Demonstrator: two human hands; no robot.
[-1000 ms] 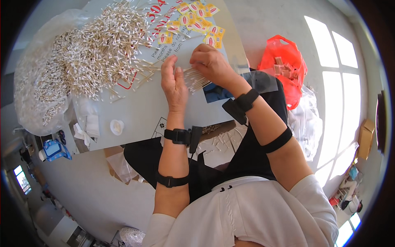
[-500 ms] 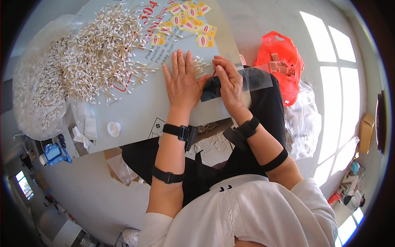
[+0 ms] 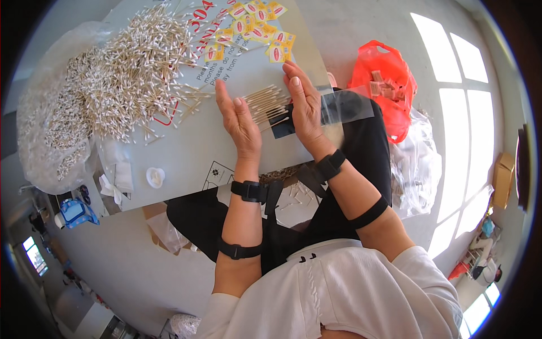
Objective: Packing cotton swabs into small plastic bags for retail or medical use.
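Note:
A small layer of cotton swabs (image 3: 265,104) lies roughly side by side on the grey tabletop between my two hands. My left hand (image 3: 239,121) stands on edge at their left ends, fingers stretched out. On the opposite side, my right hand (image 3: 306,107) is also on edge with fingers extended, close to the right ends of the swabs. Neither hand grips anything. A dark flat piece (image 3: 283,125) lies beneath the swabs near my right hand. Clear plastic film (image 3: 353,107) juts past the table's right edge.
A big heap of cotton swabs (image 3: 138,73) spills from a clear plastic bag (image 3: 34,113) at left. Yellow-and-white printed packets (image 3: 259,31) lie at the far side. A small white cup (image 3: 155,177) sits near the front edge. Right of the table is a red plastic bag (image 3: 389,62).
My left hand, flat on the table before, has turned on edge and drawn slightly back, uncovering the swabs. My right hand has shifted slightly left and away from me.

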